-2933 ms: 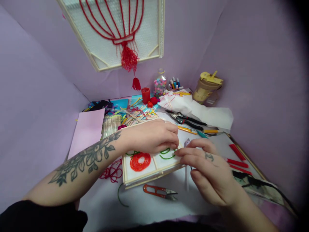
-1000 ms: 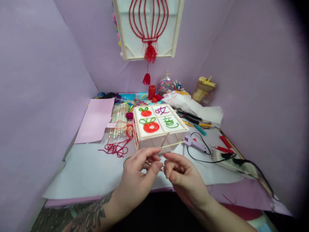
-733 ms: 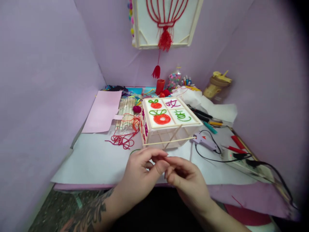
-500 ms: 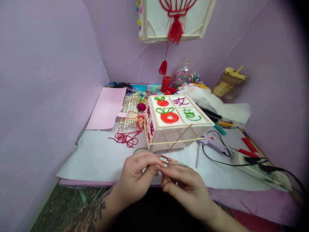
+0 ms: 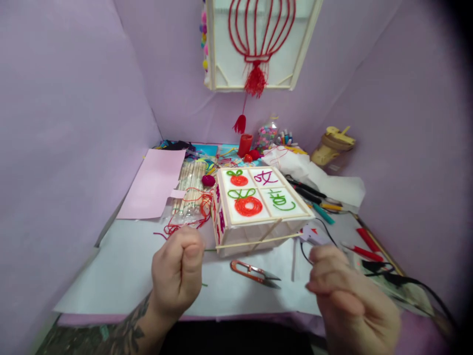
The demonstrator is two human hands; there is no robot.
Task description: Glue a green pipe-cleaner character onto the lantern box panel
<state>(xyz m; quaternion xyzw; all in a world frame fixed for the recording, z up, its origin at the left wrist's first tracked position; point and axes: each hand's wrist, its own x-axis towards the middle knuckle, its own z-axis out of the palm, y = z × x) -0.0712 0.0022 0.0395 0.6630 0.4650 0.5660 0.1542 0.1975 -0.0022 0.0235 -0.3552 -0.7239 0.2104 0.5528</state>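
My left hand point(image 5: 177, 276) is closed in a fist above the front of the table, left of the box; anything inside it is hidden. On the right, my right hand point(image 5: 349, 291) is raised with its fingers curled together, slightly blurred, and its contents cannot be made out. Between them, orange-handled thread snips point(image 5: 254, 274) lie on the white sheet. Just behind sits a stick-framed box point(image 5: 269, 197) with fruit shapes and lettering in orange, green and purple on its top.
Red cord point(image 5: 177, 228), bagged sticks point(image 5: 190, 187) and pink paper point(image 5: 153, 182) lie at left. A glue gun point(image 5: 312, 235), a teal pen point(image 5: 323, 213) and a power strip are at right. A framed lantern picture point(image 5: 258, 44) hangs above.
My hands, close together over the snips before, have moved wide apart. The snips now show fully on the table. The view has tilted up a little.
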